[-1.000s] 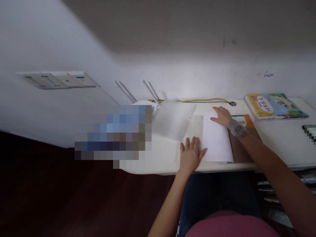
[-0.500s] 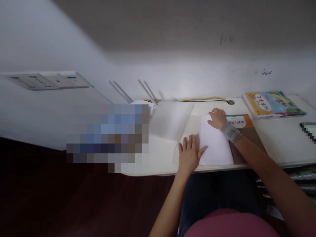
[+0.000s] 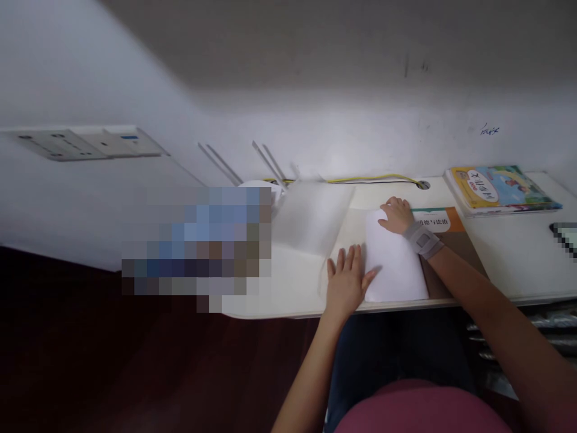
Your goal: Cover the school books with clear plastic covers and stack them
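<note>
Desk: left hand splayed, right hand flat

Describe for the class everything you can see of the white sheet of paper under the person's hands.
The white sheet of paper is a plain rectangle, matte, with no visible writing. It lies flat with its long sides running away from the person, near the front edge of the cream desk, partly over a book with an orange-and-green title band. The right hand presses on its far end, while the left hand's thumb reaches over its left edge.
</note>
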`<state>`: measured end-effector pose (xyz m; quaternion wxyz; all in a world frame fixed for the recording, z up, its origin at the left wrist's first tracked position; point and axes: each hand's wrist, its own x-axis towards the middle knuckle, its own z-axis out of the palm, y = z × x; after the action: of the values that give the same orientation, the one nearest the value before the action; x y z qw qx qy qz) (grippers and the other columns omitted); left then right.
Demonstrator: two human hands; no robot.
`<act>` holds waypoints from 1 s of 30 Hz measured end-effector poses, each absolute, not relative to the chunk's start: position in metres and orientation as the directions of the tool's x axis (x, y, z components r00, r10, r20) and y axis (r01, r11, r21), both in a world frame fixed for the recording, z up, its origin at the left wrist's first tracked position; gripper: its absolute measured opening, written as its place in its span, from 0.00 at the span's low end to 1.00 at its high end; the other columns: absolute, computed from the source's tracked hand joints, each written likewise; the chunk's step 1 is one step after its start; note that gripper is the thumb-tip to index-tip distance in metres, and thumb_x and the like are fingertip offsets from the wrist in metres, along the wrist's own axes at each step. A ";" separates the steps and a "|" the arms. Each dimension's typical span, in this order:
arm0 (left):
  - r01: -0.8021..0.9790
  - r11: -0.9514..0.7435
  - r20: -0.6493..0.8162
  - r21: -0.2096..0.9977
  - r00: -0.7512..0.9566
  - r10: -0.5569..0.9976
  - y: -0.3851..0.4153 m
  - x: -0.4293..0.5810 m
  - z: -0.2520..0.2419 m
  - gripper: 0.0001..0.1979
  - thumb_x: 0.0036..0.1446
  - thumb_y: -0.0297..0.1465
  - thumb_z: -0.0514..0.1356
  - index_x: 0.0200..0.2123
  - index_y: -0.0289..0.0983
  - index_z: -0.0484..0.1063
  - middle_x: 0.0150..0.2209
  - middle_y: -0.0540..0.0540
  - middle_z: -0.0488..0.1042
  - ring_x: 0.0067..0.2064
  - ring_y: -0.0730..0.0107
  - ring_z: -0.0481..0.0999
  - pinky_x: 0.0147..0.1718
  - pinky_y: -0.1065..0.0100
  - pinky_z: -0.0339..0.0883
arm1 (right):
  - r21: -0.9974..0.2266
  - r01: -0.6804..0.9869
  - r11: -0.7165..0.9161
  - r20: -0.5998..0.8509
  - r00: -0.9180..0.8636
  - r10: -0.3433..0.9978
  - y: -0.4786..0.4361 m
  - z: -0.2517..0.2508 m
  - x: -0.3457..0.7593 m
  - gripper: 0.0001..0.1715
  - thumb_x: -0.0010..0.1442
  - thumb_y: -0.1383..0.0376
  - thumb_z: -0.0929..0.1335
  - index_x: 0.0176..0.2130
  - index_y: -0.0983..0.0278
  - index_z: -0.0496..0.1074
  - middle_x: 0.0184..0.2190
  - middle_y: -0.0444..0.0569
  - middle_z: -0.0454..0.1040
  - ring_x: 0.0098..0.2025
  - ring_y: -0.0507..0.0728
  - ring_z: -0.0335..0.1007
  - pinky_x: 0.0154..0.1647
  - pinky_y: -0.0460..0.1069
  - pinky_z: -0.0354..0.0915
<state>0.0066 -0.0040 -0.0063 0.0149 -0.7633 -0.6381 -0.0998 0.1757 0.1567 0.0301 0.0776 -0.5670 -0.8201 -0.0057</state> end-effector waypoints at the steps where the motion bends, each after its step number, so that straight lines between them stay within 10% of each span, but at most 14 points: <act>1: 0.974 -0.197 0.167 0.109 0.178 0.970 -0.005 0.006 -0.005 0.34 0.62 0.48 0.42 0.64 0.34 0.48 0.62 0.36 0.57 0.64 0.46 0.52 0.56 0.41 0.50 | -0.083 0.931 0.354 0.137 -0.341 0.930 0.157 0.030 0.176 0.19 0.55 0.58 0.66 0.45 0.65 0.71 0.50 0.57 0.65 0.51 0.64 0.57 0.53 0.59 0.49; 14: 0.957 -0.235 0.150 0.169 0.210 0.966 -0.006 -0.001 -0.005 0.36 0.59 0.48 0.50 0.64 0.35 0.48 0.63 0.38 0.55 0.65 0.47 0.50 0.58 0.42 0.48 | -0.216 0.916 0.339 0.247 -0.285 0.926 0.159 0.032 0.173 0.22 0.61 0.63 0.62 0.53 0.67 0.67 0.53 0.59 0.64 0.55 0.63 0.59 0.57 0.58 0.52; 21: 0.921 -0.318 0.362 0.226 0.224 0.905 -0.012 0.007 -0.001 0.29 0.62 0.40 0.49 0.62 0.34 0.53 0.62 0.35 0.58 0.65 0.51 0.49 0.58 0.45 0.51 | -0.494 0.644 0.584 0.387 -0.439 0.811 0.120 0.006 0.245 0.33 0.61 0.50 0.60 0.60 0.64 0.59 0.63 0.58 0.53 0.64 0.62 0.47 0.62 0.60 0.50; 27: 0.724 -0.675 0.342 0.144 0.604 0.720 -0.026 0.053 0.016 0.38 0.56 0.50 0.52 0.63 0.33 0.50 0.65 0.34 0.50 0.67 0.50 0.40 0.60 0.48 0.50 | -0.469 0.658 0.589 0.322 -0.494 0.808 0.105 -0.014 0.249 0.41 0.60 0.46 0.60 0.64 0.66 0.51 0.65 0.60 0.47 0.66 0.64 0.41 0.63 0.62 0.47; 30: 0.708 -0.703 0.261 0.073 0.666 0.698 -0.030 0.055 0.013 0.28 0.61 0.37 0.52 0.63 0.36 0.51 0.65 0.38 0.49 0.67 0.53 0.40 0.61 0.49 0.48 | -0.418 0.708 0.569 0.283 -0.494 0.822 0.105 -0.013 0.242 0.41 0.60 0.47 0.60 0.63 0.68 0.53 0.65 0.62 0.46 0.66 0.65 0.40 0.62 0.63 0.48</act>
<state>0.0548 -0.0296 0.0133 0.0172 -0.9127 -0.3851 -0.1359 0.2422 0.1052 -0.0132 0.2300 -0.4472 -0.8554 0.1240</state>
